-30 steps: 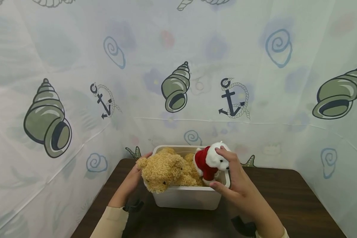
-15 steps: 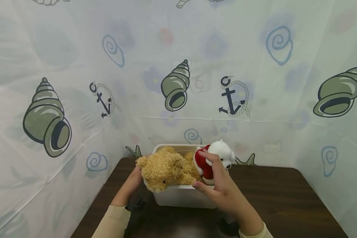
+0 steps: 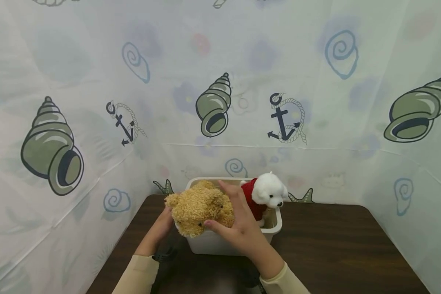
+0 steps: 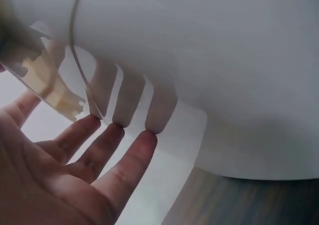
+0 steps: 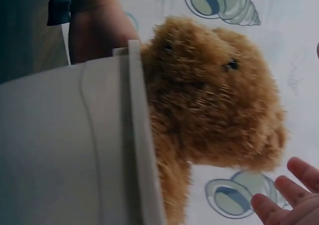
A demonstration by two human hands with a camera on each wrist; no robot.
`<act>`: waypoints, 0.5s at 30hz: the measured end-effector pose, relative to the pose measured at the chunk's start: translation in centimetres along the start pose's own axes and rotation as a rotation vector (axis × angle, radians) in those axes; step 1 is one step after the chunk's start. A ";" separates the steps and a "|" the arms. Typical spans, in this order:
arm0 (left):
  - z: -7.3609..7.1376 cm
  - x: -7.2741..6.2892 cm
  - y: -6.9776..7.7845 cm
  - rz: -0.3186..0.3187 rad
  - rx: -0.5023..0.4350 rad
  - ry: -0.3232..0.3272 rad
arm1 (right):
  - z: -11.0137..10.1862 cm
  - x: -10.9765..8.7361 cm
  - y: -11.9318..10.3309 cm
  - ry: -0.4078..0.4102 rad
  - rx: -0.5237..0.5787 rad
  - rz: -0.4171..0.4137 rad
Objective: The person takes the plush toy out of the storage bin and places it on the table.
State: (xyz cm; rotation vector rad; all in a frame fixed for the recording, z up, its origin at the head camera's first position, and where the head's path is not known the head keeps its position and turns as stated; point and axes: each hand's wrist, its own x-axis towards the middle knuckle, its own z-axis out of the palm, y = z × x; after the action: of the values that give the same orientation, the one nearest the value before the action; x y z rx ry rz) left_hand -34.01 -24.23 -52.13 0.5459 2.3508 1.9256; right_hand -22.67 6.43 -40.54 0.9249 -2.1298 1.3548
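Bracing the tub (image 3: 202, 245) with straight fingers (image 4: 130, 166) suits the left grip (image 3: 163, 224), while the spread right grip (image 3: 242, 230) should gently cup the teddy bear (image 3: 194, 208), slumped inside and overhanging the rim (image 5: 139, 115).

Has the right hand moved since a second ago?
Yes: in the head view, the right hand moved left across the white bin, from the white plush toward the tan plush.

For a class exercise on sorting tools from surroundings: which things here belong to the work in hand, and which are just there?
Likely in use:
left hand, touching the bin
right hand
white bin
tan plush toy
white plush toy in red

Just surroundings:
dark table
shell-and-anchor backdrop
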 end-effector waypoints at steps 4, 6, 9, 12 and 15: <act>0.0 0.1 -0.1 0.007 0.003 -0.003 | 1.2 0.5 0.6 -0.011 0.006 -0.018; 0.0 0.1 -0.1 0.005 0.005 0.000 | 1.7 0.7 0.9 -0.020 0.004 -0.013; 0.1 0.1 -0.1 -0.009 0.012 0.005 | 2.4 0.9 1.3 -0.027 0.005 -0.015; 0.1 0.1 -0.2 -0.021 0.014 -0.003 | 3.0 0.9 1.6 -0.029 0.003 -0.031; 0.2 0.3 -0.2 -0.017 0.008 -0.003 | 3.5 1.0 2.0 -0.044 0.014 -0.037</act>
State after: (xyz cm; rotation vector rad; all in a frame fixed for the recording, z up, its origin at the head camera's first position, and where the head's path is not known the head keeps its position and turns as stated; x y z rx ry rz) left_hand -34.29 -24.03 -52.35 0.5276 2.3542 1.9075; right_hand -24.86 3.49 -42.53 1.0035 -2.1280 1.3441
